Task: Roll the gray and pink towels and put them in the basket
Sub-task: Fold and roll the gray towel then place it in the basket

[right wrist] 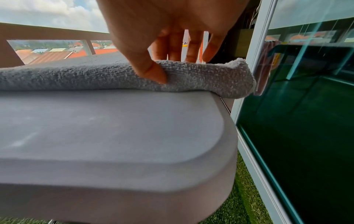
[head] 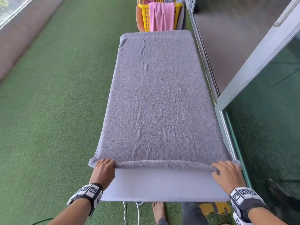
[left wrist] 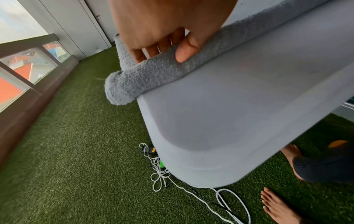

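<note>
On the worktop (head: 162,187), gray towel (head: 155,95) spread flat, near edge rolled.
Left hand (head: 103,170) and right hand (head: 227,173) each grip a roll end, fingers over, thumb under. Past the worktop's far end: yellow basket (head: 145,17), pink towel (head: 160,16) draped over its rim.

The yellow basket (head: 146,15) is cut off by the head view's top edge, its inside unseen. A pink towel (head: 160,17) hangs over its rim, upper part out of frame. The gray towel (head: 155,95) hides most of the table (head: 162,184). Perhaps a sandal, the yellow thing (head: 214,207) is half hidden
</note>
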`<move>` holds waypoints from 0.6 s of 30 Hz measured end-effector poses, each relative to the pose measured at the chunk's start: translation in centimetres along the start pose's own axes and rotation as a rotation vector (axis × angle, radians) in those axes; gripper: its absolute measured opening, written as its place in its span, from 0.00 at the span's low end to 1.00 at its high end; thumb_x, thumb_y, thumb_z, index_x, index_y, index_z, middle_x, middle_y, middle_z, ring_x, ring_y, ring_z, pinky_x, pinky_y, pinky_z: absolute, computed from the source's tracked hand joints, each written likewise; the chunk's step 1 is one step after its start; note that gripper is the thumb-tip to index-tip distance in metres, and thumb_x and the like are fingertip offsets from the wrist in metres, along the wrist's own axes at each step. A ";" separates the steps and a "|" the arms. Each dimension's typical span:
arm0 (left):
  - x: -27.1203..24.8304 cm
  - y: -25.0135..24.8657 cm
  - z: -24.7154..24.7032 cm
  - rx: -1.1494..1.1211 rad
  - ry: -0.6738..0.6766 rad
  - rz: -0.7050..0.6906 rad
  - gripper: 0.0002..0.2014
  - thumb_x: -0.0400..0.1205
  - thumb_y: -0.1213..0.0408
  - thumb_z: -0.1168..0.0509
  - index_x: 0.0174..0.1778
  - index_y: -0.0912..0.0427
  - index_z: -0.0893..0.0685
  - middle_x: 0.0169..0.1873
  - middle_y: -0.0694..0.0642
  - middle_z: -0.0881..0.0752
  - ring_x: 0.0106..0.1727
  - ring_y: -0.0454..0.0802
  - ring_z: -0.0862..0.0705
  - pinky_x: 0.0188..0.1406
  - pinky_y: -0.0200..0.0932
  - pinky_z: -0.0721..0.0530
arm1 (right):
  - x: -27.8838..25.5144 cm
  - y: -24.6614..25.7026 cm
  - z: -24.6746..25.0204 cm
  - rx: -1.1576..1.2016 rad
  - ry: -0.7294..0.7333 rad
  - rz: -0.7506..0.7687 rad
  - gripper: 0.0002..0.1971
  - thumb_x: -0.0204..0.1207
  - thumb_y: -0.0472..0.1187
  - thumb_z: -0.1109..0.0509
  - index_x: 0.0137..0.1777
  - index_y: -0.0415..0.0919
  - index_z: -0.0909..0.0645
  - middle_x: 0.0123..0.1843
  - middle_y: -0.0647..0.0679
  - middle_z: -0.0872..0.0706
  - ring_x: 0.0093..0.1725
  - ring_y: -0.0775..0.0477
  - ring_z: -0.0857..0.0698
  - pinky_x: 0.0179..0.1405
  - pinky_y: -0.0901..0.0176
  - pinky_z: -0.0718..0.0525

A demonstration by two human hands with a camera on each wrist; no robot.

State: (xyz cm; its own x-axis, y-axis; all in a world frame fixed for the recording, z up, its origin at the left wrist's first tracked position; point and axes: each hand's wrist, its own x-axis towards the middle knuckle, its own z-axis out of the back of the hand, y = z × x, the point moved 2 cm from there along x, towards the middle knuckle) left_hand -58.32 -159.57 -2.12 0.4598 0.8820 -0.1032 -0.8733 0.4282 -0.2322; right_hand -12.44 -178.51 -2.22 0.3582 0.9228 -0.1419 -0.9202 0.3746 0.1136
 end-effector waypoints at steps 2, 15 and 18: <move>0.4 0.1 0.0 0.018 0.037 0.049 0.08 0.76 0.63 0.45 0.37 0.53 0.20 0.32 0.49 0.15 0.34 0.54 0.18 0.38 0.50 0.20 | 0.3 0.3 0.4 -0.041 0.033 0.001 0.06 0.68 0.43 0.34 0.39 0.56 0.17 0.38 0.59 0.12 0.39 0.51 0.21 0.52 0.48 0.33; 0.4 -0.3 -2.2 -0.105 -0.103 -0.034 0.21 0.65 0.82 0.31 0.54 0.66 0.19 0.47 0.58 0.14 0.51 0.51 0.23 0.53 0.48 0.15 | -0.9 -0.2 -2.3 0.093 -0.011 0.022 0.24 0.63 0.37 0.19 0.61 0.41 0.16 0.59 0.47 0.14 0.59 0.42 0.16 0.58 0.41 0.16; 0.5 0.0 -1.4 -0.111 -0.066 0.001 0.23 0.59 0.86 0.24 0.48 0.64 0.14 0.42 0.57 0.12 0.43 0.55 0.15 0.40 0.49 0.11 | -0.3 -0.6 -2.6 0.166 -0.041 -0.001 0.26 0.61 0.26 0.21 0.61 0.39 0.14 0.58 0.44 0.13 0.58 0.40 0.15 0.61 0.41 0.17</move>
State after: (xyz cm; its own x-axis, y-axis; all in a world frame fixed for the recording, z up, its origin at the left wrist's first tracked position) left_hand -57.83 -159.44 -3.51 0.4445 0.8949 -0.0407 -0.8490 0.4063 -0.3378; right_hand -12.39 -179.28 -4.80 0.3686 0.9239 -0.1023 -0.8821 0.3824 0.2750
